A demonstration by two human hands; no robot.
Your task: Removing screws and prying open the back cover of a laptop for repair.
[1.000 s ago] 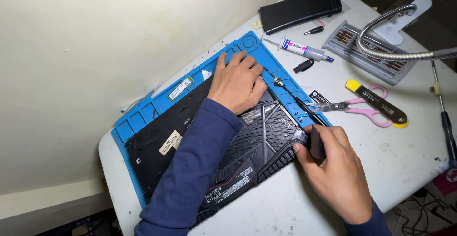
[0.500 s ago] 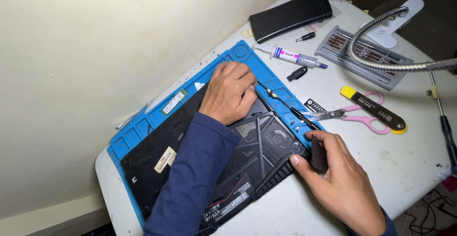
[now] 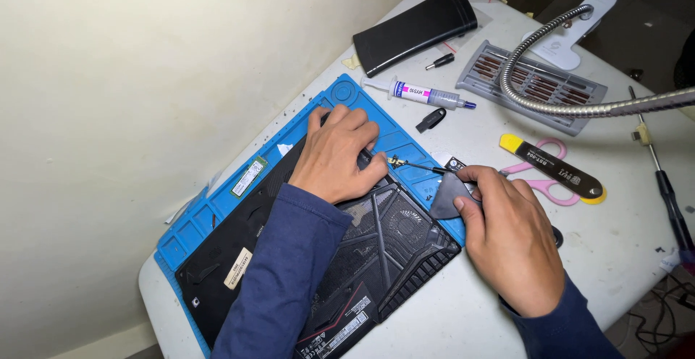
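Observation:
A black laptop (image 3: 376, 258) lies bottom-up on a blue work mat (image 3: 340, 95). My left hand (image 3: 337, 155) presses flat on the laptop's far corner, fingers spread over its edge. My right hand (image 3: 507, 236) pinches a grey triangular pry pick (image 3: 450, 196) at the laptop's right edge. Thin tweezers (image 3: 413, 163) lie on the mat between the two hands.
On the white table: a grey syringe of paste (image 3: 427, 95), a black flat case (image 3: 414, 29), a bit tray (image 3: 532, 84), a gooseneck lamp arm (image 3: 579, 106), pink scissors (image 3: 543, 178), a yellow-tipped black tool (image 3: 554, 165), a screwdriver (image 3: 670, 200). A small green card (image 3: 249, 176) lies on the mat.
My right hand has shifted along the laptop's right edge toward the far corner with the pick. My left hand stays pressed on the laptop. The camera view has moved in.

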